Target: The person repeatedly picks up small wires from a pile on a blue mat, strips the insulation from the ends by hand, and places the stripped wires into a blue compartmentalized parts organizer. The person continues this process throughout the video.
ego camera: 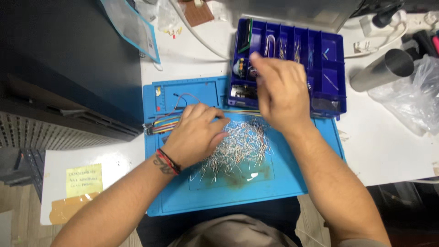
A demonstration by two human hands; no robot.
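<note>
On a white counter (388,151) lies a blue work mat (315,178), and in its middle sits a loose heap of small wire-legged components (242,148), thin pale leads pointing every way. The left hand (196,132) rests palm down on the left edge of that heap, fingers curled onto the leads, though whether its grip is clamped on any of them I cannot tell, since the fingertips are hidden under the hand. The right hand (281,93) is lifted at the far side of the heap, over the near edge of a dark blue compartment box (331,59); its fingers look drawn together as if pinching something small, but the hand is blurred and I cannot tell whether anything is held. A bundle of coloured jumper wires (164,122) runs across the mat just beyond the left hand, touching the far edge of the heap. To the right stand a tilted steel cylinder (384,68) and a crumpled clear plastic bag (411,98). The risk, as I judge it, is scatter: the heap is loose and the leads tangle, so a lift of one piece could drag neighbours off the mat, and a small part carried over the box could drop into the wrong compartment or between box and mat.
</note>
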